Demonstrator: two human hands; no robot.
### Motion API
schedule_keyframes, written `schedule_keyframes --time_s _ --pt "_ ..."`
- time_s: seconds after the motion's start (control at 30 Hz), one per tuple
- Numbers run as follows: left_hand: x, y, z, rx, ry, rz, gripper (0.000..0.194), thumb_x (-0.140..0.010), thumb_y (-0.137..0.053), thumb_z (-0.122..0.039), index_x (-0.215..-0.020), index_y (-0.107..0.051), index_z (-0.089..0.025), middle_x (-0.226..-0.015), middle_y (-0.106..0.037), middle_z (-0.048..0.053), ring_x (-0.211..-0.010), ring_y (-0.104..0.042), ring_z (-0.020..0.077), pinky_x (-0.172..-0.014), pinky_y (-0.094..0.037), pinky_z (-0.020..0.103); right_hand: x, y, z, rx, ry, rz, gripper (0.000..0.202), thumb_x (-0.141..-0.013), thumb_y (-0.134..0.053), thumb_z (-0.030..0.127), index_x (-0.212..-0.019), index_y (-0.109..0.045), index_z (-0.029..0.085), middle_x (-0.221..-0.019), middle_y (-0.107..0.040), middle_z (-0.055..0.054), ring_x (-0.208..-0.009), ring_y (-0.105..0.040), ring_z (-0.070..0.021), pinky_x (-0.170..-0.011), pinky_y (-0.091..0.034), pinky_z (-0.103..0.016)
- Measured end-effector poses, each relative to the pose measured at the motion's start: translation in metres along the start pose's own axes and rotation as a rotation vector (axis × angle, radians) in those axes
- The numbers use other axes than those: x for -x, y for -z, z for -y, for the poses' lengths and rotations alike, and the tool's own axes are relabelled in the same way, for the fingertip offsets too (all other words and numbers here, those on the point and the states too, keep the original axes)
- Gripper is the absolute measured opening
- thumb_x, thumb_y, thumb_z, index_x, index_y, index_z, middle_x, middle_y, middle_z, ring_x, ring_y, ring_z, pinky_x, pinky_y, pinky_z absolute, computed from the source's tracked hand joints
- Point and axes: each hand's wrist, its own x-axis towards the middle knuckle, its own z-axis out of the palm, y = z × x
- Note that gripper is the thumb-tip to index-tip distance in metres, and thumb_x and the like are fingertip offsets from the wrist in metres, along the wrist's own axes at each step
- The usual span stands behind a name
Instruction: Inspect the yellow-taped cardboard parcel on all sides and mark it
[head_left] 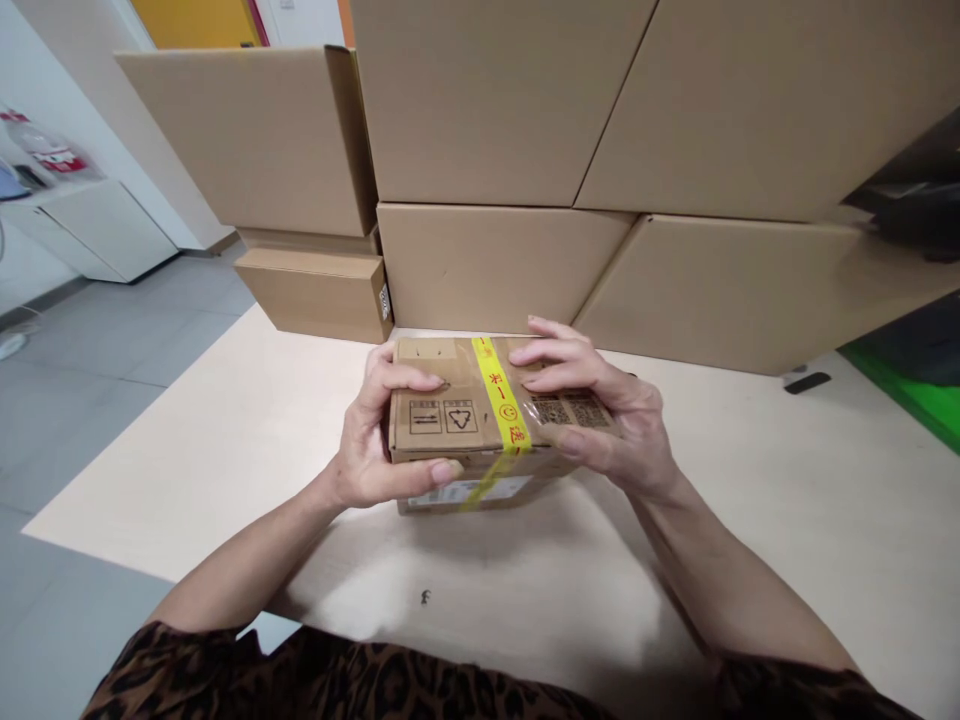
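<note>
A small brown cardboard box (480, 400) rests on the pale table, with printed symbols on its top and a white label partly visible on its near side. Yellow tape (501, 395) with red characters runs across the top and down the front. My left hand (382, 430) grips the left end, thumb on the near side and fingers over the top. On the right, my right hand (607, 410) spans the box, fingers over the top and thumb by the near edge. The underside and far side of the box are hidden.
Large cardboard boxes (487, 265) stand stacked along the table's back edge. A smaller flat carton (315, 290) sits at the back left. On the right lies a small black object (807, 382). A plastic bottle (49, 150) stands on a white cabinet (105, 230) far left.
</note>
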Motion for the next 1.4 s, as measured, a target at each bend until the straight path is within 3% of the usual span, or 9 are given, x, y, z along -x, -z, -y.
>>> schedule_keyframes --time_s 0.13,0.23,0.37,0.63,0.9,1.0,1.1,1.23,1.4 --pt "-0.009 0.003 -0.003 -0.224 -0.182 0.004 0.067 -0.065 -0.093 -0.057 -0.123 -0.070 -0.032 -0.130 -0.056 0.010 -0.128 -0.053 0.0360 -0.106 -0.052 0.057 0.003 -0.005 0.001 0.226 0.142 -0.012 0.041 -0.092 -0.076 0.052 -0.133 -0.075 0.044 -0.130 -0.081 -0.001 -0.139 -0.067 -0.0391 -0.130 -0.030 -0.077" --pt "-0.010 0.004 -0.005 -0.287 -0.220 0.016 0.070 -0.065 -0.090 -0.062 -0.124 -0.068 -0.032 -0.135 -0.054 0.010 -0.130 -0.051 0.0375 -0.104 -0.052 0.060 0.003 -0.005 0.002 0.340 0.245 0.090 0.066 -0.086 -0.083 0.060 -0.147 -0.068 0.043 -0.136 -0.080 -0.003 -0.133 -0.073 -0.0397 -0.126 -0.041 -0.074" --pt "-0.008 0.005 -0.006 -0.293 -0.239 0.036 0.069 -0.069 -0.088 -0.063 -0.126 -0.066 -0.030 -0.135 -0.052 0.011 -0.130 -0.049 0.0370 -0.104 -0.050 0.060 0.000 0.000 0.009 0.367 0.336 0.113 0.083 -0.087 -0.087 0.051 -0.162 -0.053 0.041 -0.134 -0.081 -0.006 -0.129 -0.075 -0.0347 -0.117 -0.056 -0.061" --pt "-0.012 -0.005 -0.028 -0.299 -0.248 0.162 0.067 -0.060 -0.100 -0.058 -0.114 -0.070 -0.032 -0.144 -0.046 0.011 -0.134 -0.051 0.0373 -0.101 -0.058 0.056 -0.001 0.013 0.043 0.514 0.149 0.368 0.077 -0.089 -0.082 0.055 -0.160 -0.053 0.042 -0.171 -0.050 -0.009 -0.156 -0.048 -0.0453 -0.126 -0.036 -0.076" --pt "-0.013 -0.003 -0.033 -0.324 -0.224 0.179 0.067 -0.065 -0.096 -0.057 -0.121 -0.067 -0.033 -0.146 -0.043 0.011 -0.136 -0.049 0.0375 -0.105 -0.056 0.058 -0.003 0.014 0.039 0.463 0.368 0.355 0.050 -0.096 -0.078 0.049 -0.140 -0.068 0.026 -0.147 -0.074 -0.011 -0.152 -0.057 -0.0326 -0.128 -0.045 -0.059" --pt "-0.012 -0.006 -0.034 -0.336 -0.245 0.187 0.072 -0.067 -0.095 -0.058 -0.128 -0.065 -0.034 -0.145 -0.042 0.012 -0.140 -0.047 0.0379 -0.107 -0.056 0.058 -0.001 0.013 0.038 0.492 0.279 0.384 0.058 -0.097 -0.073 0.057 -0.150 -0.061 0.036 -0.167 -0.056 -0.009 -0.159 -0.046 -0.0393 -0.128 -0.036 -0.070" --pt "-0.014 -0.011 -0.035 -0.315 -0.244 0.188 0.076 -0.064 -0.097 -0.058 -0.129 -0.066 -0.034 -0.142 -0.044 0.011 -0.139 -0.048 0.0376 -0.108 -0.056 0.057 0.002 0.011 0.037 0.500 0.163 0.370 0.082 -0.087 -0.079 0.061 -0.161 -0.046 0.045 -0.176 -0.042 -0.006 -0.162 -0.039 -0.0459 -0.128 -0.030 -0.077" --pt "-0.018 -0.016 -0.029 -0.223 -0.216 0.183 0.095 -0.056 -0.102 -0.058 -0.139 -0.059 -0.041 -0.144 -0.047 0.009 -0.138 -0.052 0.0372 -0.113 -0.053 0.057 0.001 0.010 0.037 0.542 0.121 0.322 0.111 -0.075 -0.083 0.060 -0.171 -0.032 0.036 -0.160 -0.053 -0.018 -0.143 -0.053 -0.0519 -0.117 -0.041 -0.078" --pt "-0.017 -0.007 -0.002 -0.095 -0.002 0.184 0.127 -0.045 -0.107 -0.059 -0.157 -0.051 -0.037 -0.154 -0.052 0.013 -0.143 -0.051 0.0444 -0.124 -0.042 0.064 -0.007 0.024 0.033 0.574 0.100 0.282 0.110 -0.072 -0.087 0.065 -0.167 -0.040 0.039 -0.135 -0.063 -0.015 -0.121 -0.064 -0.0438 -0.103 -0.052 -0.071"
